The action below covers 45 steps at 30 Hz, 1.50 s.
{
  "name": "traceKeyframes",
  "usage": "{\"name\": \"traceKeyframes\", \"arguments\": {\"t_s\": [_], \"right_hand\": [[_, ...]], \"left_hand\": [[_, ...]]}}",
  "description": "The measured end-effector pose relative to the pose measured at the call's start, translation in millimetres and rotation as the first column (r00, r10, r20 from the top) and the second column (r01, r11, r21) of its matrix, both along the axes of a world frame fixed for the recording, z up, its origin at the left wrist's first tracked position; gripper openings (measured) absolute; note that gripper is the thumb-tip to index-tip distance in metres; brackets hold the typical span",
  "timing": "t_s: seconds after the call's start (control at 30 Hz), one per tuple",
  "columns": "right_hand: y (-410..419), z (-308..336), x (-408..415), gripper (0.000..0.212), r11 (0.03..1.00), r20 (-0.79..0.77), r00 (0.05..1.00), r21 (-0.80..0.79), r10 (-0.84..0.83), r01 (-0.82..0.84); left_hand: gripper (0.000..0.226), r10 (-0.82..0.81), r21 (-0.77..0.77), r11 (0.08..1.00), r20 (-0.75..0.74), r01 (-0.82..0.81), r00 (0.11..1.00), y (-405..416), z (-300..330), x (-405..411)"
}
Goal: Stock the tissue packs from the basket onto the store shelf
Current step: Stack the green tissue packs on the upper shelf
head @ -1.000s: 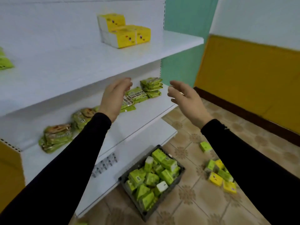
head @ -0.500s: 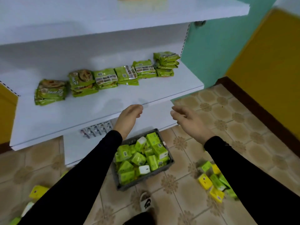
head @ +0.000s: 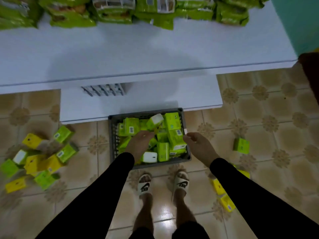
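Note:
A grey basket [head: 111, 135] stands on the tiled floor against the white shelf unit, full of several green tissue packs [head: 173, 128]. My left hand [head: 139, 144] reaches down into the basket, its fingertips among the packs near the middle; no pack is clearly gripped. Over the basket's right rim hovers my right hand [head: 198, 145], fingers relaxed, close to a green pack at that side. The white store shelf [head: 155, 49] spreads above, with green packages [head: 114, 12] lined along its back.
A lower white shelf [head: 189, 94] with a grey tag strip [head: 103, 89] juts out just behind the basket. Loose green and yellow packs [head: 43, 161] lie on the floor at left, one green pack [head: 241, 145] and yellow packs [head: 224, 195] at right. My sandalled feet [head: 145, 185] stand right before the basket.
My view has tipped from the shelves down to the floor. Both hands have dropped from shelf height to the basket, the left into the packs, the right to the right rim.

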State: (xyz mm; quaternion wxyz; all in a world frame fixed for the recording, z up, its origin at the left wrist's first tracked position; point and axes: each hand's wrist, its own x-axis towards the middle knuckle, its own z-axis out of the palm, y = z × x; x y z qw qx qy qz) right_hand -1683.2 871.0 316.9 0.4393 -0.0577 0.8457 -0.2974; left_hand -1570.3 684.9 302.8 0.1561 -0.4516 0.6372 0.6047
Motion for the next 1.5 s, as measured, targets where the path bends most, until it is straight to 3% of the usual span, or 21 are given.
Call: {"name": "traceKeyframes", "arguments": {"t_s": [0.13,0.3,0.5,0.63,0.73,0.9,1.0,1.1,1.17,1.2,1.27,1.33,1.4,1.47,1.5], "right_hand": [[11,-132,-27,0.062,0.995,0.084,0.993,0.068,-0.082,0.076],[32,-279,-41,0.067,0.989,0.105,0.987,0.106,-0.118,0.107],[47,-353,-16,0.045,0.997,-0.06,0.996,0.019,-0.071,0.072],[44,-356,-18,0.023,0.988,-0.123,0.986,0.088,-0.117,0.128],[40,-354,-17,0.043,0.957,-0.135,0.961,0.131,-0.243,0.26],[30,-299,-17,0.033,0.931,-0.035,0.937,0.102,-0.349,0.35],[22,-232,-23,0.048,0.948,0.012,0.949,-0.015,-0.316,0.317],[0,-147,-35,0.06,0.92,0.16,0.932,-0.173,-0.325,0.351],[-22,-83,-45,0.062,0.843,0.339,0.863,-0.261,-0.376,0.47],[-33,-52,-49,0.061,0.796,0.433,0.816,-0.294,-0.383,0.529],[-50,8,-57,0.066,0.71,0.591,0.731,-0.348,-0.341,0.612],[-62,67,-60,0.071,0.631,0.704,0.662,-0.395,-0.259,0.667],[-73,127,-60,0.068,0.601,0.738,0.656,-0.456,-0.157,0.657],[-82,181,-56,0.053,0.603,0.708,0.701,-0.525,-0.08,0.6],[-86,205,-53,0.046,0.604,0.681,0.731,-0.562,-0.051,0.566]], "left_hand": [[0.024,0.011,0.022,1.0,0.061,-0.013,0.998,20,-113,-38],[0.043,-0.048,0.047,0.998,0.13,0.042,0.99,65,-255,-81],[0.049,-0.023,0.044,0.999,0.196,0.015,0.98,106,-340,-104],[0.022,0.029,0.024,0.999,0.167,-0.034,0.986,112,-341,-107],[0.019,0.067,0.043,0.996,0.128,-0.073,0.989,110,-327,-96],[0.047,0.114,0.129,0.984,0.063,-0.121,0.992,92,-267,-80],[0.07,-0.014,0.016,1.0,0.0,0.014,1.0,63,-205,-78],[0.077,-0.23,-0.19,0.96,-0.12,0.205,0.966,29,-116,-79],[0.081,-0.43,-0.451,0.831,-0.147,0.326,0.891,11,-51,-80],[0.081,-0.534,-0.607,0.702,-0.105,0.372,0.839,4,-18,-79],[0.078,-0.679,-0.873,0.362,-0.006,0.327,0.734,-10,44,-75],[0.07,-0.774,-0.967,0.109,0.063,0.232,0.63,-18,105,-67],[0.062,-0.819,-0.984,-0.075,0.153,0.162,0.553,-25,163,-55],[0.058,-0.827,-0.984,-0.166,0.177,0.069,0.534,-32,214,-39],[0.058,-0.817,-0.988,-0.152,0.137,0.019,0.56,-36,237,-29]]}}
